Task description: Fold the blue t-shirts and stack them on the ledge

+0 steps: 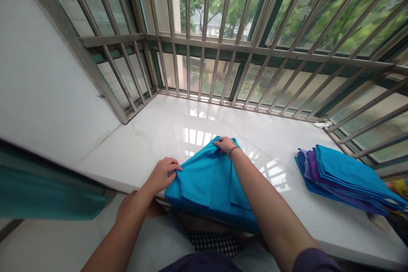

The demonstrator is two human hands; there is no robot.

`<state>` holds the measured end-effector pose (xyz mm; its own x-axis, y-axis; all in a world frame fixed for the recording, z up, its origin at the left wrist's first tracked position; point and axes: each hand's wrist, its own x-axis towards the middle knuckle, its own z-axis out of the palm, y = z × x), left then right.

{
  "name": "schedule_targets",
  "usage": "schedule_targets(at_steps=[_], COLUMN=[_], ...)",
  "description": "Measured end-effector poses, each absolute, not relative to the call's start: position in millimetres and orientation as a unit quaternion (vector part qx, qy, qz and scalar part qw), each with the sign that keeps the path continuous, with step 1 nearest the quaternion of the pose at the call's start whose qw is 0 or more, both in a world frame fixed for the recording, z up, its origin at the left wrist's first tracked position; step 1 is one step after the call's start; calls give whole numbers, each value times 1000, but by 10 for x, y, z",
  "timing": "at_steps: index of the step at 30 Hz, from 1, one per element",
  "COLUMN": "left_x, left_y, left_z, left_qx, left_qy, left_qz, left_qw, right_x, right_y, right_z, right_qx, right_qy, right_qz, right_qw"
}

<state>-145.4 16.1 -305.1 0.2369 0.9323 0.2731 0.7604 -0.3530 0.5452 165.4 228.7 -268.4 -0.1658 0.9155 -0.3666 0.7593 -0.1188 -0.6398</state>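
Note:
A bright blue cloth lies partly folded on the white window ledge, its near side hanging over the front edge. My left hand is closed, pinching the cloth's left corner. My right hand is closed on the far corner of the same cloth, wrist bent, with a thin bracelet on it.
A stack of folded blue and purple cloths lies on the ledge at the right. Metal window bars fence the ledge at the back and sides. A teal curtain hangs at the left. A small white scrap sits by the right bars.

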Motion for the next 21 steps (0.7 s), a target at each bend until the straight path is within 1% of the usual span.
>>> schedule_targets(at_steps=[7, 10, 17, 21], left_x=[-1424, -1403, -1372, -1269], left_y=[137, 131, 117, 251], left_z=[-2974, -2928, -2891, -2851], left_qx=[765, 762, 755, 699], left_qy=[554, 554, 572, 616], left_qz=[287, 293, 287, 331], left_qw=[160, 166, 142, 147], right_x=[1394, 1301, 1280, 1299], right_y=[2397, 2427, 2369, 2313], right_z=[-2800, -2827, -2819, -2766], right_qx=[-627, -625, -629, -628], right_qy=[-667, -686, -724, -737], right_qz=[376, 337, 234, 190], right_qw=[147, 157, 162, 163])
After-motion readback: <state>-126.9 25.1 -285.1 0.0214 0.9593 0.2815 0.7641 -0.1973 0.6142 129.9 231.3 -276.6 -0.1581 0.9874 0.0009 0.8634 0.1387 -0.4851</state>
